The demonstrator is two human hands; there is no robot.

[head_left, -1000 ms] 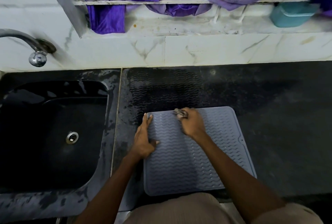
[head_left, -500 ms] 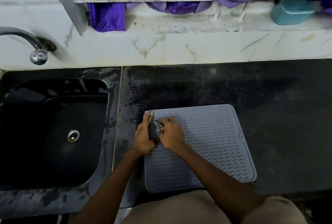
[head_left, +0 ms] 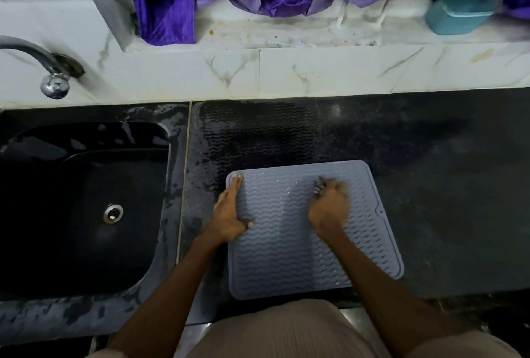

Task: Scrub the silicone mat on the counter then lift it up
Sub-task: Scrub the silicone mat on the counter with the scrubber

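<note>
At lower centre, a left hand point(head_left: 229, 214) lies flat along the grey wavy-ribbed silicone mat point(head_left: 289, 248) on the wet black bench point(head_left: 430, 185); the right hand point(head_left: 329, 205) has its grip curled round a small metallic scrubber point(head_left: 319, 185). Hard strokes could skid the mat.

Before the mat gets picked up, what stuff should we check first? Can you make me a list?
1. Mat flat on the counter: ok. The silicone mat lies flat on the black counter.
2. Mat held steady: ok. The left hand presses flat on its left edge.
3. Scrubbing finished: cannot tell. The right hand is blurred and has a grip on a small scrubber on the mat.
4. Hands free for lifting: not ok. The right hand holds the scrubber.
5. Counter dry: not ok. A wet wavy print shows behind the mat.
6. Sink close for dripping: ok. The sink is just left.
</note>
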